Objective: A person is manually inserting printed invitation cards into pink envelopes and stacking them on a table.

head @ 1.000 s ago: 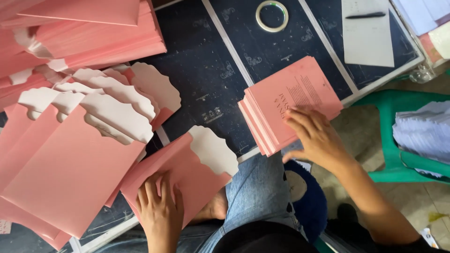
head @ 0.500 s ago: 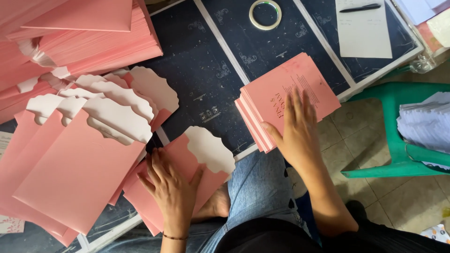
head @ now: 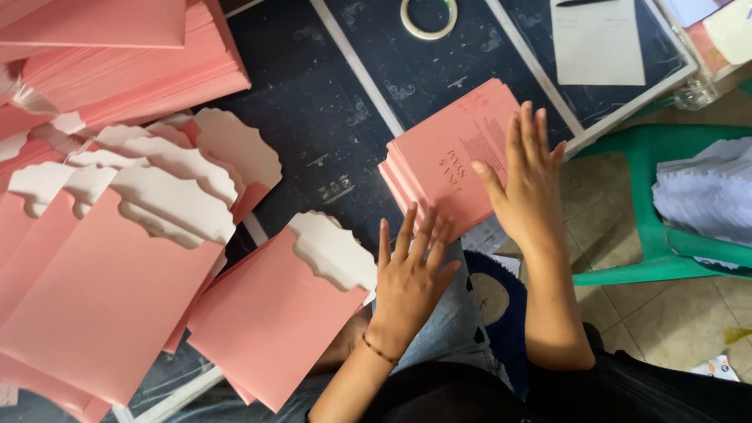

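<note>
Two bare hands were seen over a dark mat (head: 329,133) crossed by white lines. The right hand (head: 526,182) was spread wide, fingers straight, palm down on the near right edge of a small stack of pink cards (head: 450,160), which lay on the mat just beyond the knees. The left hand (head: 409,274) was also open, fingers fanned, nothing gripped; its fingertips were placed at the near edge of the same stack, though actual contact could not be told. Just left of that hand a pink envelope (head: 274,329) with a scalloped white flap was lying across the lap in blue jeans. Further left, more envelopes (head: 102,298) of the same kind were fanned out, flaps open, and a tall pile of pink envelopes (head: 133,70) was stacked behind them. A roll of tape (head: 428,17) and a white sheet (head: 597,45) were set at the far side. A green plastic chair (head: 650,180) holding white papers (head: 705,196) stood to the right.
</note>
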